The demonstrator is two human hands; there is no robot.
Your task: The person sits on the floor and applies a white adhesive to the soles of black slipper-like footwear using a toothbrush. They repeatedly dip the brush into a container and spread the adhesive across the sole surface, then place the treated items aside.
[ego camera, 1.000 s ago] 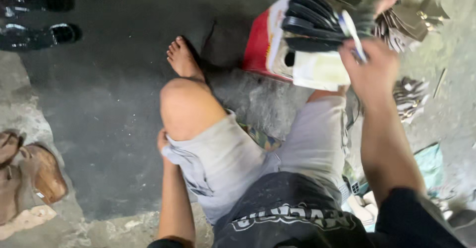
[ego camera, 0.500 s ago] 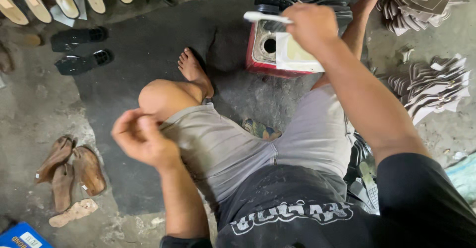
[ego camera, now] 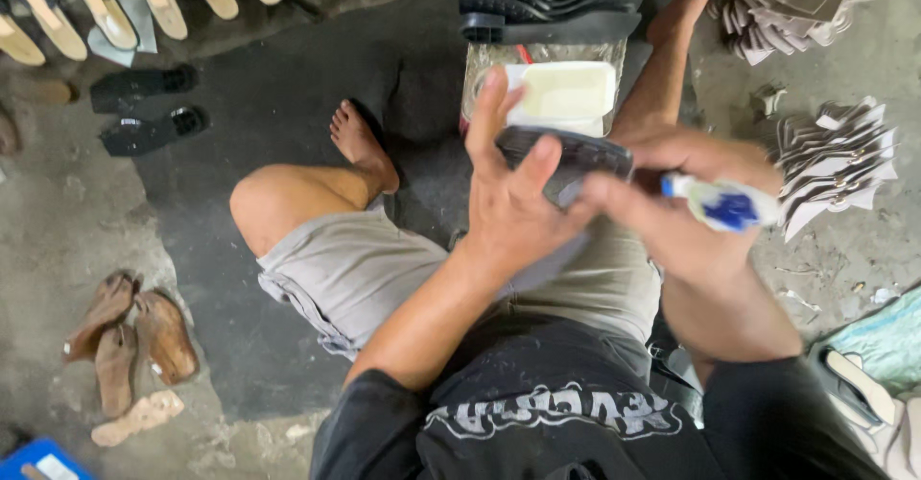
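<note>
here, a dark shoe sole held up over the lap while a brush comes to it

the left hand (ego camera: 513,202) has its grip closed on the black sole (ego camera: 566,154), fingers spread behind it, thumb side up, the sole lying flat-ish above the grey shorts; the right hand (ego camera: 672,211) is closed around a white-and-blue brush handle (ego camera: 724,202), its working end at the sole, though blur hides the tip. just beyond stands an open tub of pale paste (ego camera: 561,92), with a stack of black soles (ego camera: 552,0) behind it and cut upper pieces (ego camera: 830,168) on the floor to the right. it looks like the coating step: the next stroke wants a steady sole and an even spread along its face
</note>
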